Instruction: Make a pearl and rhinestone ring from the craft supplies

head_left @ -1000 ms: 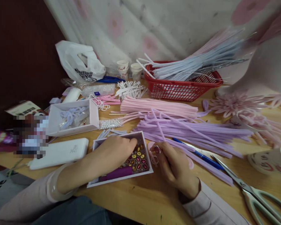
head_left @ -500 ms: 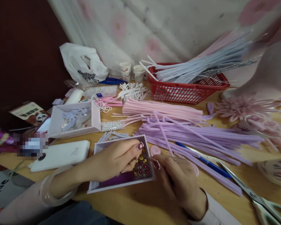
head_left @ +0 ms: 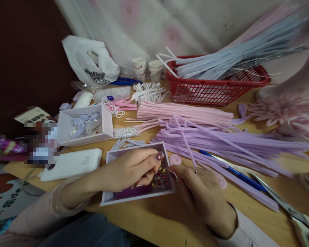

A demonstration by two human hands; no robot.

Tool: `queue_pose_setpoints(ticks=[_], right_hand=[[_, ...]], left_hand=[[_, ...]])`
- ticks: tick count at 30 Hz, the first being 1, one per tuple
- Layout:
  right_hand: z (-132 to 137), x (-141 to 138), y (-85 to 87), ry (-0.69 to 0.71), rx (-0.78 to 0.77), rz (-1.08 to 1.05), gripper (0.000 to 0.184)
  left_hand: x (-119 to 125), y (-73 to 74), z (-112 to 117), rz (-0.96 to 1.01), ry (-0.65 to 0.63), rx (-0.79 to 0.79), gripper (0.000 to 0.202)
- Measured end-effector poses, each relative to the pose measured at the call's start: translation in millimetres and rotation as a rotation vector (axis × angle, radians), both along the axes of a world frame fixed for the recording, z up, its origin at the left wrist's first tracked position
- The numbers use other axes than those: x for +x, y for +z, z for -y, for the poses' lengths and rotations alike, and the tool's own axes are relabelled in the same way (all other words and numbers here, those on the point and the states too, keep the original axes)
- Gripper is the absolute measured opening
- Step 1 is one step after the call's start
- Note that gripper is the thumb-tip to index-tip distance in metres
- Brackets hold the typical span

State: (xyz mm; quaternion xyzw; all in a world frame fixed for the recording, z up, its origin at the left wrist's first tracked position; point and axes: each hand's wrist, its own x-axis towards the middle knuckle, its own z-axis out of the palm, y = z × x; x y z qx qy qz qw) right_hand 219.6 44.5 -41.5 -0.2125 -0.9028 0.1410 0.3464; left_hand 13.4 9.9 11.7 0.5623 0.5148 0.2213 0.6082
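A small lilac box (head_left: 110, 156) near the table's front edge holds several red and yellow gems (head_left: 161, 180) and a purple stick. My left hand (head_left: 134, 168) hovers over the box with its fingers pinched together; what it pinches is too small to make out. My right hand (head_left: 201, 192) rests just right of the box, fingers curled, its index fingertip at the box's right rim close to the left fingertips. A small pink coiled piece (head_left: 175, 159) lies behind the right hand.
Purple pipe cleaners (head_left: 221, 144) and pink pipe cleaners (head_left: 185, 115) lie across the table's middle. Behind stands a red basket (head_left: 208, 94) of pale stems. A second box (head_left: 106, 118), a white power bank (head_left: 72, 164), a blue pen (head_left: 242, 176) and scissors (head_left: 293, 212) surround the hands.
My left hand rose from inside the box into a pinch above it. My right hand came down and left, meeting the left fingertips at the box's rim. The view shifted slightly.
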Motion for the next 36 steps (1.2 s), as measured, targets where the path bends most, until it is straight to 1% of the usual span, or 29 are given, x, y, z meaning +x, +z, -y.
queue_pose_setpoints(ticks=[14, 18, 22, 26, 31, 34, 36], right_hand=[[-0.8, 0.9, -6.2, 0.017, -0.015, 0.034, 0.012], [-0.9, 0.6, -4.9, 0.021, -0.013, 0.039, 0.013], [-1.6, -1.1, 0.3, 0.032, -0.020, 0.058, 0.018], [-1.7, -1.9, 2.3, 0.026, -0.024, 0.070, 0.025], [-1.9, -3.4, 0.3, 0.005, -0.024, 0.019, 0.026], [-2.4, -4.1, 0.4, -0.014, -0.030, 0.017, 0.025], [-3.0, -4.1, 1.3, -0.010, -0.041, 0.030, 0.026]], left_hand=[[2.0, 3.1, -0.4, 0.000, -0.014, -0.030, 0.033], [2.8, 3.2, -0.6, 0.010, -0.014, -0.033, 0.031], [4.1, 2.1, -0.2, 0.049, -0.021, -0.032, 0.030], [5.4, 2.0, 0.6, 0.053, -0.025, -0.026, 0.035], [4.0, 1.4, 2.1, 0.052, -0.044, 0.029, 0.043], [2.9, 1.4, 2.3, 0.043, -0.076, 0.100, 0.043], [2.9, 2.7, 1.9, 0.043, -0.070, 0.129, 0.041]])
